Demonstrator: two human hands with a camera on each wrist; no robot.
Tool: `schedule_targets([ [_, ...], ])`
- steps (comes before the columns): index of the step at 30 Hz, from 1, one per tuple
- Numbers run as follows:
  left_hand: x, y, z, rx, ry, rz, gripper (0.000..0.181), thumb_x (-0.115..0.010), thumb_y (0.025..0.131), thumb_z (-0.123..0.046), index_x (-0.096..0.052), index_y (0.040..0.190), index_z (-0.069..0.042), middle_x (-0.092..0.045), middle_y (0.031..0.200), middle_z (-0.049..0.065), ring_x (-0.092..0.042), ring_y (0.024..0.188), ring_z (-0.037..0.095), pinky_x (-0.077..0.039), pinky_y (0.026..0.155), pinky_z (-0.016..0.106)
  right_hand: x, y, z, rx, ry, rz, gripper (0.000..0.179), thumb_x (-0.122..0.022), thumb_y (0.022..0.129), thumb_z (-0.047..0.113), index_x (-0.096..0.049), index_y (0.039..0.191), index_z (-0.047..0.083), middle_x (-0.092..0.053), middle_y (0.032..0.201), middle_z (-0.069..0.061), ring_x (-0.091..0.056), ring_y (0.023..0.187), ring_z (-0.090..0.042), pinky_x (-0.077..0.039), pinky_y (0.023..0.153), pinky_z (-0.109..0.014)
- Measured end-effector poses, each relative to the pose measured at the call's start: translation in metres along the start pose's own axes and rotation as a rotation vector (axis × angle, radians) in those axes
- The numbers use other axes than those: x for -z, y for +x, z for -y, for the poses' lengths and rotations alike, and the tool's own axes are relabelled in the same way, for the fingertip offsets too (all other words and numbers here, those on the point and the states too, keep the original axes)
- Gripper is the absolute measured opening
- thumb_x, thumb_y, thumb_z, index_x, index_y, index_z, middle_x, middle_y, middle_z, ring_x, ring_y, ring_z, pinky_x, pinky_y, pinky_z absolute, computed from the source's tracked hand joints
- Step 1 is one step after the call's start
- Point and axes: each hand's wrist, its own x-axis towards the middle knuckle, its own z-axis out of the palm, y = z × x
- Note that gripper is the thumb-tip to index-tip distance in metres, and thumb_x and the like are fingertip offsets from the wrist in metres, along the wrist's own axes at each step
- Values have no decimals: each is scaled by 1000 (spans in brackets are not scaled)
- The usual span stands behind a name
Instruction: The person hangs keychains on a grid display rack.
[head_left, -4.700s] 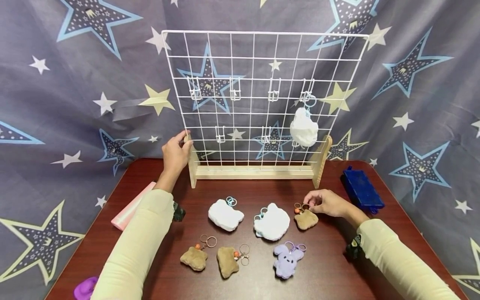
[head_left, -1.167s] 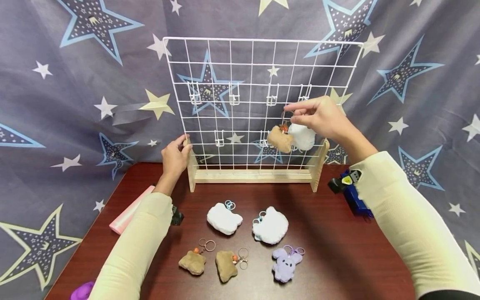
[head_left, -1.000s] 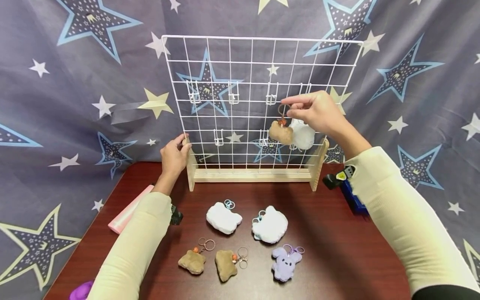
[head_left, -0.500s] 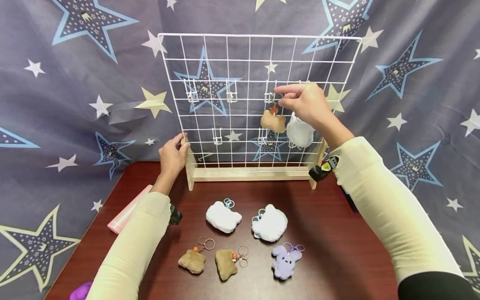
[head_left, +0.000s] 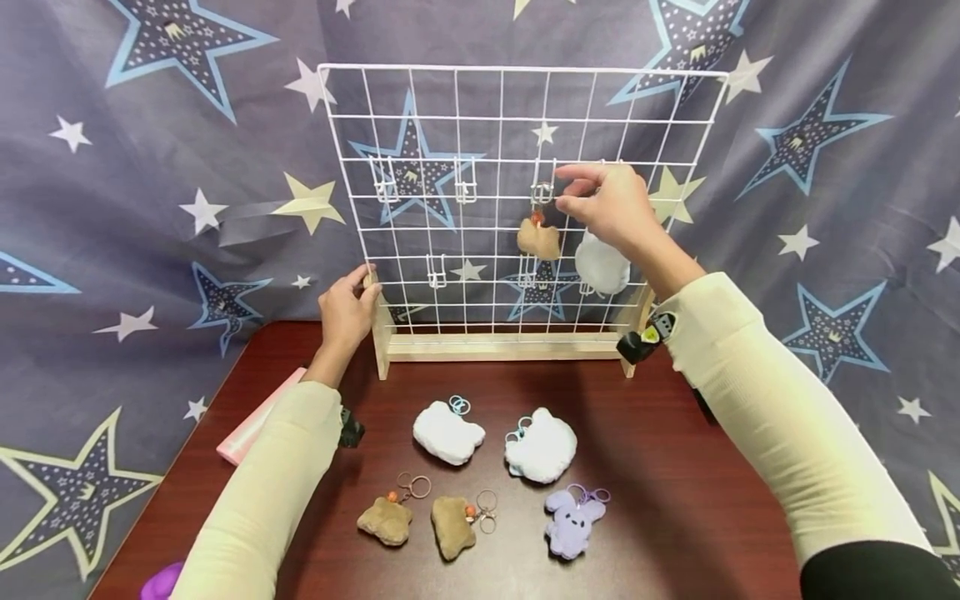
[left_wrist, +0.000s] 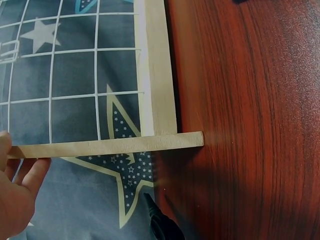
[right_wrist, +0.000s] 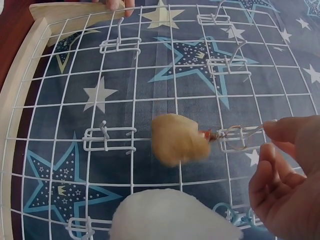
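A white wire grid rack (head_left: 501, 117) on wooden feet stands at the back of the table. My left hand (head_left: 347, 310) grips the top of its left wooden side post (left_wrist: 105, 146). A small brown plush keychain (head_left: 538, 240) with an orange bead hangs at an upper hook (head_left: 543, 192), its metal ring at the hook; its body looks blurred in the right wrist view. Close to that ring is my right hand (head_left: 611, 204), thumb and index finger parted, one fingertip at or near the ring. Beside it, partly behind this hand, hangs a white plush keychain (head_left: 602, 265).
On the table lie two white plush keychains (head_left: 448, 433), two brown plush keychains (head_left: 453, 527) and a purple bunny keychain (head_left: 570, 525). Several other hooks (head_left: 466, 190) are on the grid. A pink object (head_left: 258, 421) lies at left, partly under my left sleeve; a purple item (head_left: 160, 582) sits at front left.
My right hand has lifted the brown plush keychain from the table and carried it up and left to the upper hook; its fingers have since parted. My left hand stays on the post.
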Motion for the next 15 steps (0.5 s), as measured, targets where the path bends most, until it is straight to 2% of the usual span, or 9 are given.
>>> schedule_targets([
  [2,-1,1,0,-6,-1,2,36,-74,91,-12,-72,127,-11,-76,108,22,-70,107,40,-42,104,55,2,-3,-1,7,-5,-4,42,-72,92,22,-68,135,22,-76,113,-8,-66,98,-15,-45,79,-23],
  [9,-4,3,1,-20,-6,-4,35,-74,91,-13,-72,127,-11,-76,109,22,-71,107,39,-42,105,55,5,-17,-5,27,85,27,36,-72,93,19,-71,129,16,-75,109,-9,-58,62,-2,-50,56,-18],
  [15,-1,0,1,-6,3,-9,36,-74,91,-14,-72,127,-12,-76,109,23,-70,106,41,-43,103,54,-4,-28,-14,86,130,71,32,-73,92,13,-73,124,12,-74,103,-10,-57,53,-4,-47,52,-20],
])
